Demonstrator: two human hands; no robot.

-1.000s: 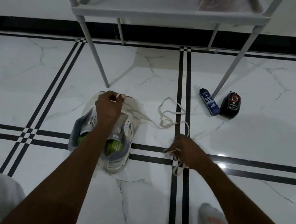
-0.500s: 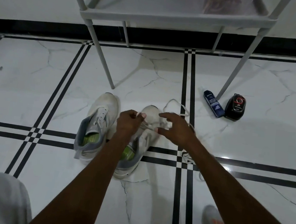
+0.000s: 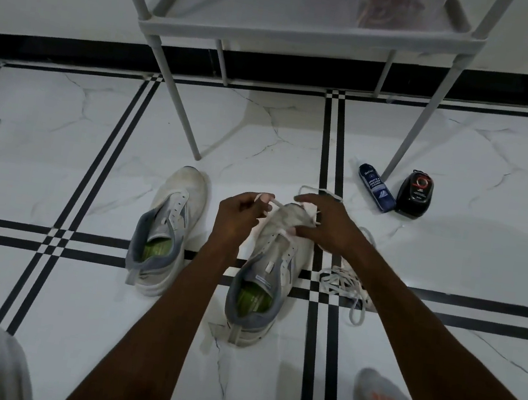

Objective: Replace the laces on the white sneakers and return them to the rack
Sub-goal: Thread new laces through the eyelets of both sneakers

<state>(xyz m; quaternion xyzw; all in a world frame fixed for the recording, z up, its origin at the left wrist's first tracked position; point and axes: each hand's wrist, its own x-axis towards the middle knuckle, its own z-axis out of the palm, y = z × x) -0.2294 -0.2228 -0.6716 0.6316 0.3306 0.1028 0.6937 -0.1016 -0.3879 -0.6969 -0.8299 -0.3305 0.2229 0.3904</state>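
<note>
Two white sneakers with grey heels and green insoles stand on the tiled floor. The left sneaker (image 3: 169, 221) stands alone, without laces through most eyelets. The right sneaker (image 3: 268, 274) sits under both hands. My left hand (image 3: 240, 217) pinches a white lace end at the shoe's toe side. My right hand (image 3: 326, 228) curls over the front of that shoe and pinches the lace (image 3: 313, 211) there. A loose pile of white lace (image 3: 342, 282) lies on the floor to the right of the shoe.
A grey metal rack (image 3: 310, 38) stands at the back on thin legs. A blue cleaner bottle (image 3: 375, 187) and a black polish container (image 3: 415, 193) lie by its right front leg. My knees in light trousers fill the bottom corners.
My right hand left the loose lace pile on the floor and came up to the right sneaker. My left hand moved from the left sneaker to the right one.
</note>
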